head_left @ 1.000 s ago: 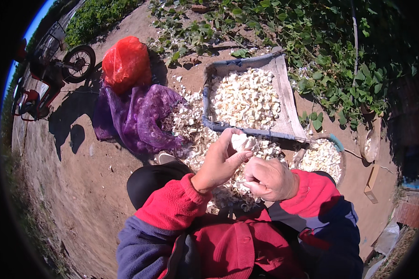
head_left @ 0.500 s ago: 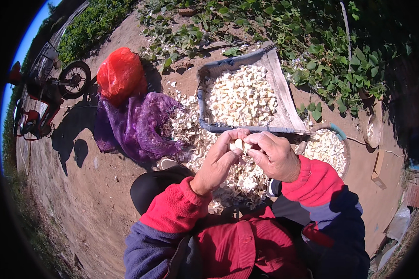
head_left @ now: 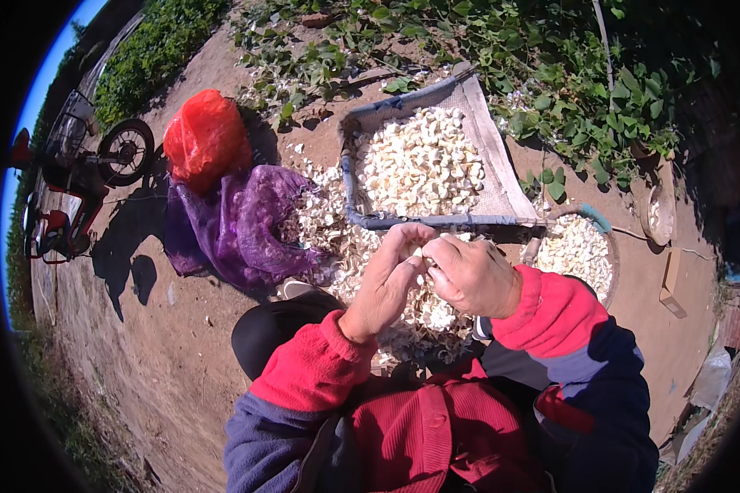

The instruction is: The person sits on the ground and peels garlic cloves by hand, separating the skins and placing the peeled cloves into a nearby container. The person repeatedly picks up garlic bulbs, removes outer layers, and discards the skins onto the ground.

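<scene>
My left hand (head_left: 388,283) and my right hand (head_left: 475,278) meet fingertip to fingertip in front of me, both closed in a pinch. Between them is a pale garlic clove (head_left: 418,253), mostly covered by the fingers. Just beyond my hands lies a square tray (head_left: 347,177) with a blue-wrapped rim and woven lining, heaped with whitish garlic cloves (head_left: 423,160). Below and to the left of my hands spreads a pile of papery garlic skins (head_left: 427,324). A round basket (head_left: 612,267) of more pale cloves stands beside my right forearm.
A purple mesh sack (head_left: 242,226) slumps at the left, with a red plastic bag (head_left: 205,140) behind it. Leafy vines (head_left: 551,82) border the far side. A parked motorbike (head_left: 78,185) is at far left. A small cardboard box (head_left: 672,283) and a bowl (head_left: 662,214) lie at right.
My right hand has closed in toward the left and turned over, hiding most of the pale pieces that showed between the fingers before. The view has shifted slightly.
</scene>
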`<action>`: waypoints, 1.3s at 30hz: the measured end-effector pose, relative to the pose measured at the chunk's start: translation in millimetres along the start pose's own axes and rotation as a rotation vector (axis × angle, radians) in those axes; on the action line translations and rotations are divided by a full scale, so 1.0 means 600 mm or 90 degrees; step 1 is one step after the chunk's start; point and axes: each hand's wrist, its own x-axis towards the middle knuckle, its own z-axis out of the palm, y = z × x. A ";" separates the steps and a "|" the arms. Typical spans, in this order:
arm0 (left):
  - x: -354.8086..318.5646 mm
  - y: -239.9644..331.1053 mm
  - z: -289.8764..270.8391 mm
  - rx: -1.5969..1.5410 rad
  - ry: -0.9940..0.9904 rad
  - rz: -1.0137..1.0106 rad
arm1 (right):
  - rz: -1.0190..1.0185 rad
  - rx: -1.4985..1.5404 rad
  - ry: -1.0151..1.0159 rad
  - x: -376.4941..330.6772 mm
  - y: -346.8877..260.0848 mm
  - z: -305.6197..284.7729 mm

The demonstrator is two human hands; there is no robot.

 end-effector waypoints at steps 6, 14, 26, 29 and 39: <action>0.000 0.000 0.003 -0.040 0.026 -0.064 | -0.028 -0.029 -0.010 0.003 0.000 0.004; 0.004 0.004 0.011 -0.228 0.080 -0.176 | 0.027 -0.012 0.001 0.000 -0.011 -0.001; 0.008 -0.004 0.008 -0.176 0.101 -0.117 | -0.003 0.058 0.048 0.013 -0.005 0.010; 0.005 -0.006 0.010 -0.147 0.113 -0.088 | 0.013 0.016 0.043 0.010 -0.011 0.018; 0.008 -0.015 0.025 -0.053 0.150 0.048 | -0.018 -0.058 0.092 0.016 -0.024 0.020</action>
